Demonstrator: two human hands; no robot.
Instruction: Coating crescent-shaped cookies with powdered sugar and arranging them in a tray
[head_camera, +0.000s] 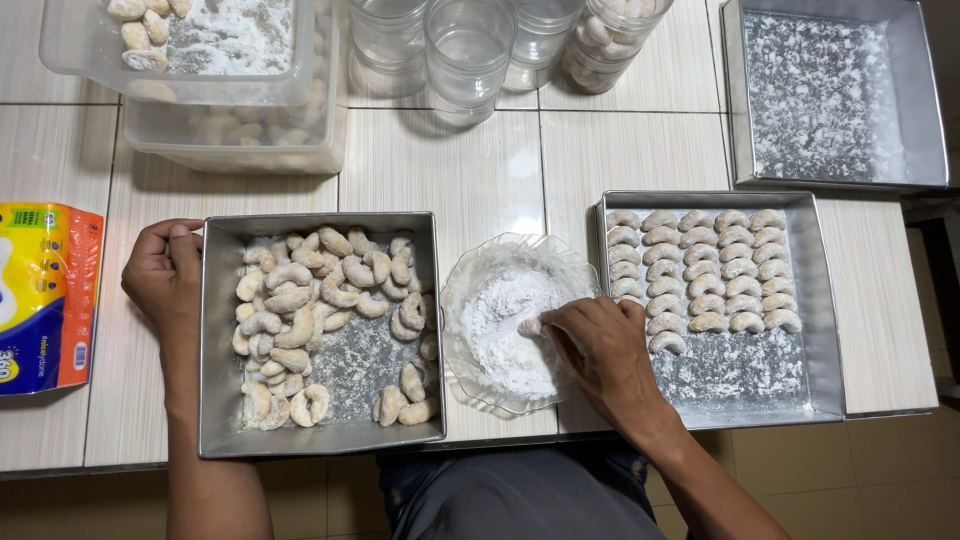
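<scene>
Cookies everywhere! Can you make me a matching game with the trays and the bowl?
Things:
1. Left tray
2. Middle glass bowl
3. Right tray
4. Far right tray

What is inside:
A. neat rows of cookies
B. only white powder
C. a jumbled pile of cookies
D. powder, with the right hand dipping a cookie

Pairs: 1-C, 2-D, 3-A, 4-B

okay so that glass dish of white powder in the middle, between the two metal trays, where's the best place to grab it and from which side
Probably the near rim of the glass dish, from the side facing the person. Its scalloped edge flares outward, giving the fingers a lip to pinch, and it overhangs the table edge slightly. The left metal tray and right metal tray crowd both flanks, and the right hand reaches over its right part.
</scene>
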